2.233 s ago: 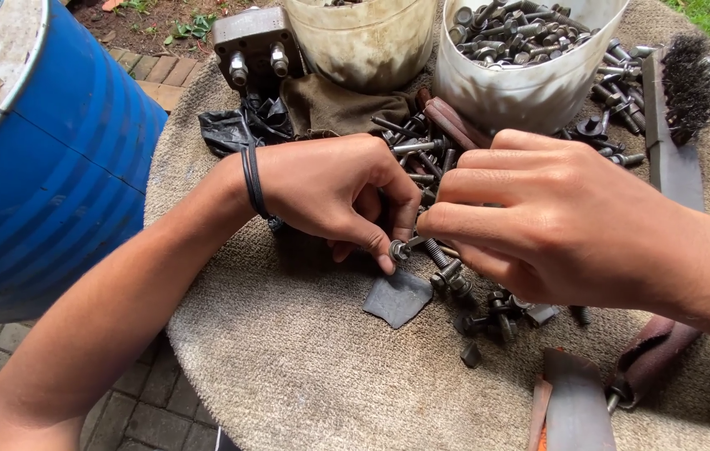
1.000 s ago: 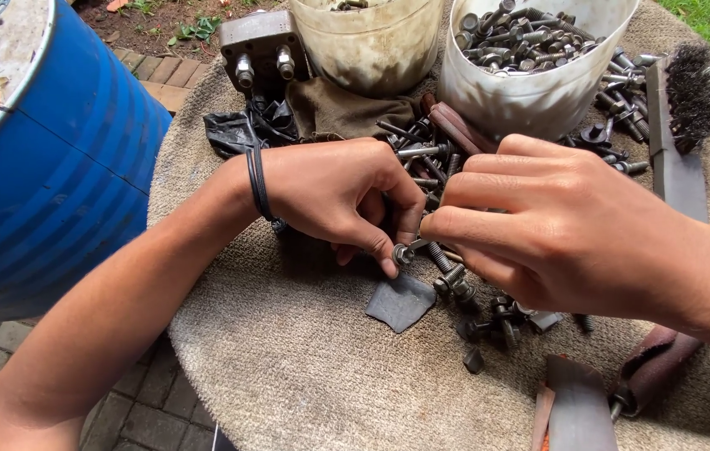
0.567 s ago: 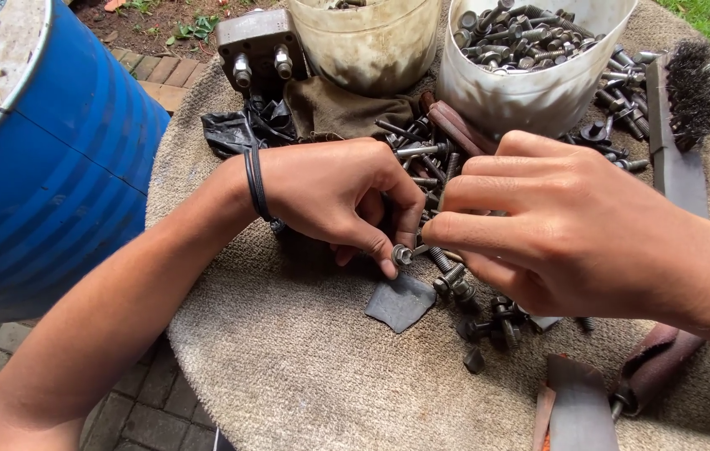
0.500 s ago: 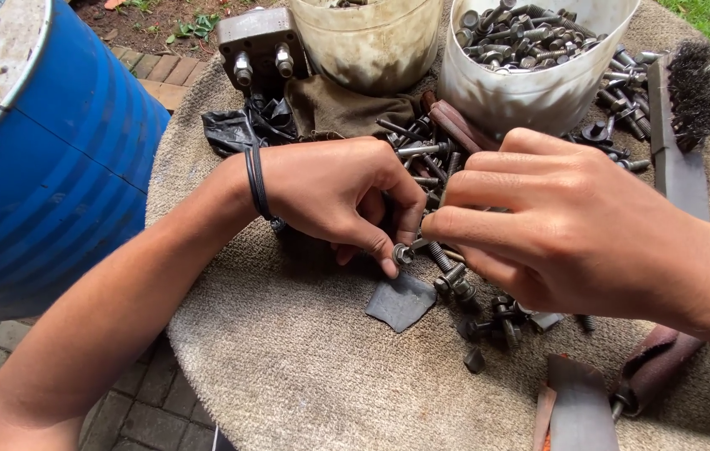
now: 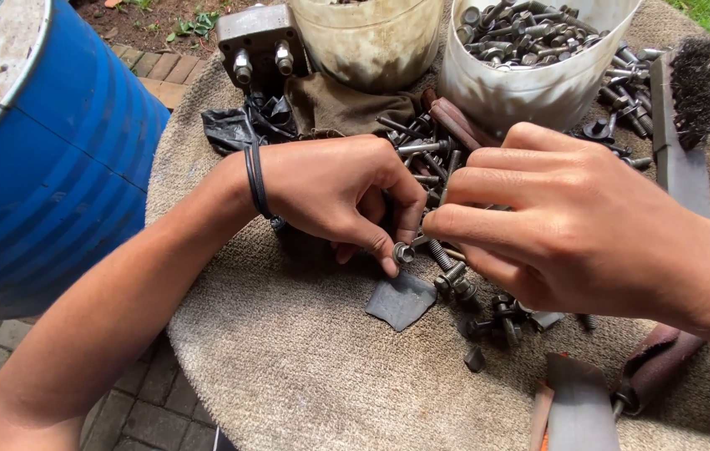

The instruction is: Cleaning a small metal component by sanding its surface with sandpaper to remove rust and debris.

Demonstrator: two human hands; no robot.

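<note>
Both hands mid-job imo: left hand [image 5: 334, 196] & right hand [image 5: 572, 225] pinching one small grey steel hex bolt [image 5: 403, 252], loose rusty bolt pile [image 5: 455, 284] unsorted.

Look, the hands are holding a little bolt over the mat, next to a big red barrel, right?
Nearly. The barrel is blue, not red, as the head view shows. The left hand and right hand do hold a little bolt over the mat.

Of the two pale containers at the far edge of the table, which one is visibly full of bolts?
The white bucket on the right: dark bolts are heaped above its rim. The cream tub left of it shows almost none of its contents.
</note>
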